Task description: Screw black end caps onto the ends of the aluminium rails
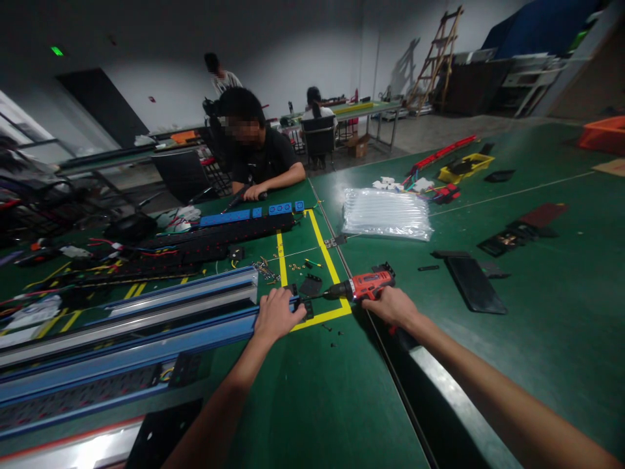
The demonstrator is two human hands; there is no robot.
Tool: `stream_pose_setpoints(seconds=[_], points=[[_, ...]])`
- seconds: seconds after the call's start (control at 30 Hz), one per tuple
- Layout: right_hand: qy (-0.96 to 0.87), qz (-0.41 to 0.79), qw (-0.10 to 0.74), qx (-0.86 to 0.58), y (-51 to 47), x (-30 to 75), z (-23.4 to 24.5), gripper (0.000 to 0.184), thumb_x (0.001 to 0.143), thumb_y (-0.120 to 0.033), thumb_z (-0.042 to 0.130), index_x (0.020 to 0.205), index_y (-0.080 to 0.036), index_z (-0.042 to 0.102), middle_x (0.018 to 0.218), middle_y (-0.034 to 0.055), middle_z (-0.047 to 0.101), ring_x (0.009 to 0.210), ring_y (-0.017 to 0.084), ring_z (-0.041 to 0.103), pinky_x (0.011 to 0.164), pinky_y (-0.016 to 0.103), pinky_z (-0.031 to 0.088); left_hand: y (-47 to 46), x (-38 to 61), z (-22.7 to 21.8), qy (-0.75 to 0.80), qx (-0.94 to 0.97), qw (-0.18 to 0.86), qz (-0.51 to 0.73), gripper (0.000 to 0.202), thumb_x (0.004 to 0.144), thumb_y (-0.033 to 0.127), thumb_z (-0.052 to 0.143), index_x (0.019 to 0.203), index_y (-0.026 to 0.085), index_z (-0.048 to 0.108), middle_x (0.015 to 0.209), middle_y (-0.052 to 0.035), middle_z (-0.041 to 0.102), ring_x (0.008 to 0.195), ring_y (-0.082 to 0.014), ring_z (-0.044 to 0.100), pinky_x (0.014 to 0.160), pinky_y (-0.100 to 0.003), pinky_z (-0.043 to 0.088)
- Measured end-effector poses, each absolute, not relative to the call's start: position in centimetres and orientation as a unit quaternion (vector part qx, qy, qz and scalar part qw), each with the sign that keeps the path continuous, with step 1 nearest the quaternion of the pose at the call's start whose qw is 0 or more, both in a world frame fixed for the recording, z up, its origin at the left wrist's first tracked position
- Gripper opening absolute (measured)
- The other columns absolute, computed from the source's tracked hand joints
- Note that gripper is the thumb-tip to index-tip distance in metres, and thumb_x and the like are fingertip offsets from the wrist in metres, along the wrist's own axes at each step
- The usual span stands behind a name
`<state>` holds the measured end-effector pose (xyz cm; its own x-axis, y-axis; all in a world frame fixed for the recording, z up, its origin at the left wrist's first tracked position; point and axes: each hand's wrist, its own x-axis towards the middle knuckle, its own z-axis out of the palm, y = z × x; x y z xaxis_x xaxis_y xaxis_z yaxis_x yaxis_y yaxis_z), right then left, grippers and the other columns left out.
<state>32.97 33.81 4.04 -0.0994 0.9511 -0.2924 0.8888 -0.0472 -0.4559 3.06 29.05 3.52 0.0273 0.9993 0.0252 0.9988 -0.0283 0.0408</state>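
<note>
My right hand [393,306] is wrapped round the grip of a red and black cordless drill [368,284], which lies level with its bit pointing left. The bit's tip is at or close to a black end bracket [306,309]; whether it touches a screw I cannot make out. Over the end of a long blue metal rail [215,330], my left hand [277,314] is closed, its thumb beside the bracket. A small black plate [311,284] lies just behind the bracket. Several loose screws [334,335] are scattered in front of it.
More rails [195,290] and black power strips [244,236] lie on the left. Yellow tape [322,318] marks the green table. A clear plastic-wrapped pack [385,213], a black phone-like slab [473,283] and a yellow tray [466,168] lie right. Another person [266,153] leans on the far edge.
</note>
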Motion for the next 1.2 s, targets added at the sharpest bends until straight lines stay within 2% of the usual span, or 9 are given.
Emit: stream_pose_setpoints(seconds=[0.23,0.87,1.2], points=[[-0.68,0.278,0.058,-0.676,33.8,32.9,4.0,0.033,0.072,-0.05,0.058,0.066,-0.018,0.066,0.063,0.0081,0.064,0.054,0.019,0.058,0.051,0.03,0.039,29.0,3.0,3.5,0.696,0.718,-0.008,0.023,0.033,0.086,0.047,0.046,0.094,0.018,0.061,0.102,-0.0109,0.062,0.101,-0.028,0.05,0.082,-0.039,0.036],[-0.681,0.279,0.04,-0.676,34.2,32.6,4.3,0.04,0.07,-0.057,0.057,0.064,-0.018,0.066,0.065,0.0086,0.066,0.055,0.021,0.06,0.05,0.031,0.041,29.2,3.2,3.7,0.693,0.717,-0.037,0.06,0.032,0.083,0.047,0.049,0.09,0.02,0.065,0.097,-0.0112,0.064,0.103,-0.0296,0.05,0.088,-0.043,0.036],[-0.686,0.283,0.047,-0.669,35.4,32.8,3.7,0.039,0.068,-0.057,0.058,0.063,-0.019,0.065,0.064,0.0078,0.066,0.053,0.02,0.058,0.05,0.031,0.041,28.9,3.2,3.5,0.694,0.713,-0.062,0.07,0.035,0.084,0.046,0.048,0.095,0.018,0.064,0.097,-0.0118,0.062,0.103,-0.0297,0.048,0.087,-0.043,0.037]])
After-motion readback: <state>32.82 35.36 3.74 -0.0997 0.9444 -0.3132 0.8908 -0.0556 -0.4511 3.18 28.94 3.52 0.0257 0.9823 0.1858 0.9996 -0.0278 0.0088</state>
